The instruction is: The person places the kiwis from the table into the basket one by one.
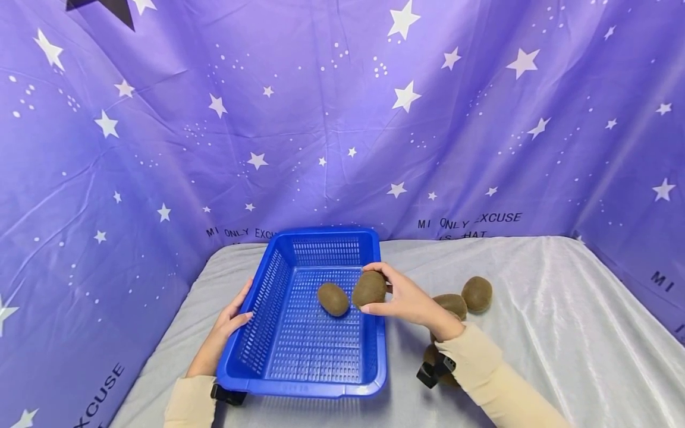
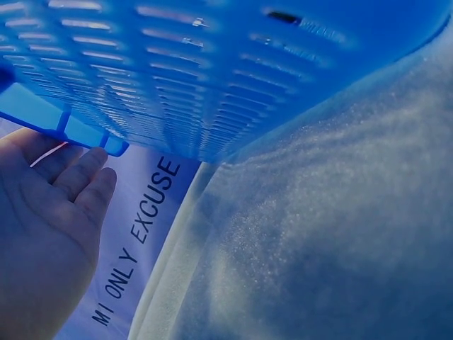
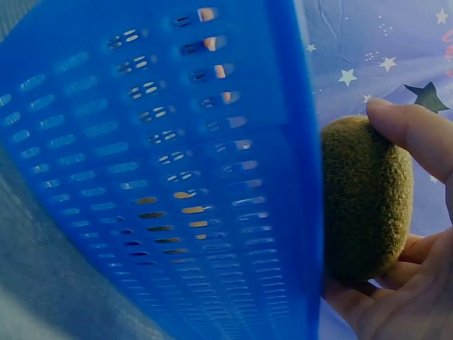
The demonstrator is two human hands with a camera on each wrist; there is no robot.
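A blue plastic basket (image 1: 305, 389) with slotted walls stands on the cloth, one brown kiwifruit (image 1: 333, 299) lying on its floor. At its left side, my left hand (image 1: 227, 327) holds the rim; in the left wrist view the fingers (image 2: 81, 173) reach under the rim's edge. My right hand (image 1: 409, 300) grips another kiwifruit (image 1: 369, 289) between thumb and fingers, over the basket's right rim. From the right wrist view, this fuzzy kiwifruit (image 3: 367, 198) appears just past the rim, and the hand (image 3: 417, 283) wraps its far side.
More kiwifruit lie right of the basket: one (image 1: 477, 294) in plain sight, another (image 1: 452, 304) partly behind my right wrist, and others mostly hidden under the forearm. Grey-white cloth (image 1: 567, 321) covers the table. A purple star-patterned curtain (image 1: 332, 119) rises behind and at both sides.
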